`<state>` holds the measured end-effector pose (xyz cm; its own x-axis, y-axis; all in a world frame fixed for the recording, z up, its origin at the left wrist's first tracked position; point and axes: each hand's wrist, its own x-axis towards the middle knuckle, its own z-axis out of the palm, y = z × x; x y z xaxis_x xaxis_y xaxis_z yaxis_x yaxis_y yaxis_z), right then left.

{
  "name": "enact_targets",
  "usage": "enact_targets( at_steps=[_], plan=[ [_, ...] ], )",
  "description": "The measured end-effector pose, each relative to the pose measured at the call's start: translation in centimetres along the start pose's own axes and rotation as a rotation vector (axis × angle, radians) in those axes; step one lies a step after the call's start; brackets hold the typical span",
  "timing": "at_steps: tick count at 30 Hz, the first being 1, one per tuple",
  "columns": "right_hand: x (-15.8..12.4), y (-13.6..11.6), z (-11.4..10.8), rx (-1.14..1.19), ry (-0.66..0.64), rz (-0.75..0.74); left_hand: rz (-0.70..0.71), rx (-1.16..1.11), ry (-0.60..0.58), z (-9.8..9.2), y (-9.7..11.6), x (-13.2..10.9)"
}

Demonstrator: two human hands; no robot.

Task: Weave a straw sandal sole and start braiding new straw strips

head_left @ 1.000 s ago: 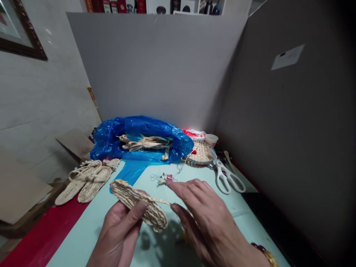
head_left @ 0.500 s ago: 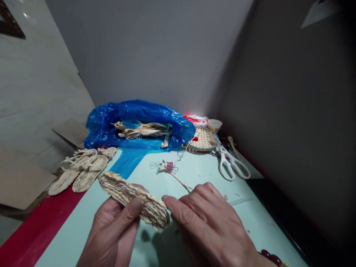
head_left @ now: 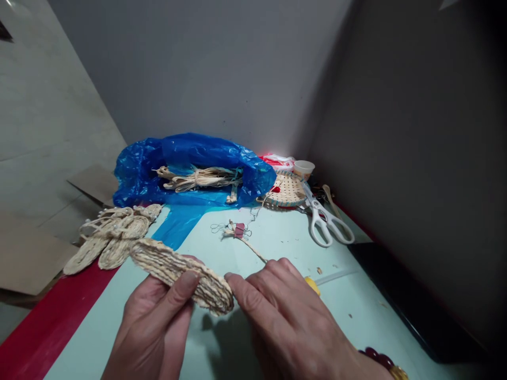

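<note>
A small oval sole of coiled straw braid [head_left: 174, 272], tilted down to the right, is held above the table. My left hand [head_left: 160, 316] grips it, thumb across its face and fingers behind. At the sole's right end, my right hand [head_left: 289, 311] is closed, its foremost digit against the edge; what its inner fingers grip is hidden. A straw braid [head_left: 253, 250] runs from behind my right hand to a pink binder clip [head_left: 240, 230]. Two small straw sandals [head_left: 114, 235] with pearl-like beads lie to the left.
Behind the clip, a blue plastic bag [head_left: 190, 150] holds a bundle of straw strips [head_left: 198, 179]. White-handled scissors [head_left: 327, 224], a woven basket [head_left: 287, 190] and a small cup [head_left: 304, 169] sit back right. A black flat object [head_left: 407, 301] lies along the right wall.
The whole view has shifted slightly, and both hands with the sole appear a little further left and higher. A yellow object now shows behind my right hand. Both grips look the same.
</note>
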<state>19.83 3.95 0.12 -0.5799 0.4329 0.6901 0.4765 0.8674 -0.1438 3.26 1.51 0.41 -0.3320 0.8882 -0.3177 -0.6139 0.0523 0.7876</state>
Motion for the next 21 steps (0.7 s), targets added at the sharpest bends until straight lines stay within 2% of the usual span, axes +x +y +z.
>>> enact_targets(
  at_steps=[6,9,13,17,21],
  plan=[
    [-0.3,-0.9,1.1,0.020,0.035,0.079,-0.017,-0.106,0.010,1.3,0.2,-0.5],
    [-0.4,-1.1,1.5,0.049,0.034,0.106,0.005,-0.084,0.043,1.3,0.2,-0.5],
    [-0.4,-1.2,1.9,0.040,0.029,0.121,-0.036,-0.086,0.065,1.0,0.0,-0.3],
    [-0.3,-1.3,2.1,0.050,0.087,0.139,0.033,-0.057,0.056,1.2,-0.3,-0.4],
    [-0.3,-1.5,2.5,0.074,0.032,0.190,0.058,-0.062,0.069,1.3,-0.5,-0.3]
  ],
)
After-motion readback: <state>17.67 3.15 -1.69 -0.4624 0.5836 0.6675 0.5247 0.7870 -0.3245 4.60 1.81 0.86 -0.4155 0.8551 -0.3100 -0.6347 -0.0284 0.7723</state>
